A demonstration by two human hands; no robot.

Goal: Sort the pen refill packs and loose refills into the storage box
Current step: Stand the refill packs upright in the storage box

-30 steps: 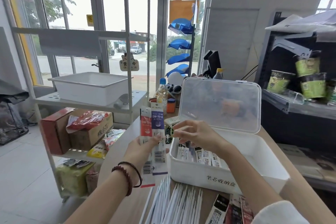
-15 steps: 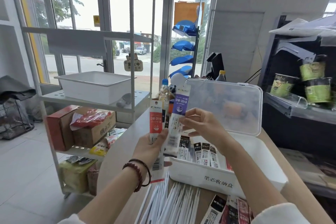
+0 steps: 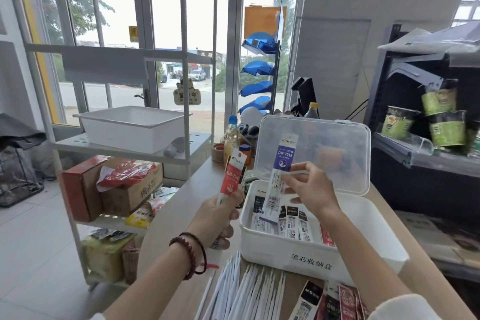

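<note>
- Head view looks down over a wooden table (image 3: 168, 218) with a white storage box (image 3: 306, 258) on it, its clear lid (image 3: 335, 138) tipped up at the far side
- left hand (image 3: 217, 218), with a bead bracelet (image 3: 187, 254) at the wrist, is closed around the lower part of a red refill pack (image 3: 233, 176), held upright just left of the box
- a second, dark-edged pack seems to sit behind the red one in the same grip, though it is mostly hidden
- right hand (image 3: 310, 187) pinches a purple refill pack (image 3: 279, 171) between thumb and fingertips, near its middle
- that pack stands nearly upright, leaning slightly, with its lower end down inside the box at the left side
- more black-headed packs (image 3: 293, 221) stand in a row inside the box, left of centre; a red-edged one sits at their right
- the right half of the box shows bare white floor
- loose white refills (image 3: 246, 291) lie fanned on the table in front of the box, near the left forearm
- a few black and red packs (image 3: 330, 301) lie on the table at the bottom edge, right of the loose refills
- bottles (image 3: 231, 135) and small jars stand on the table beyond the box
</note>
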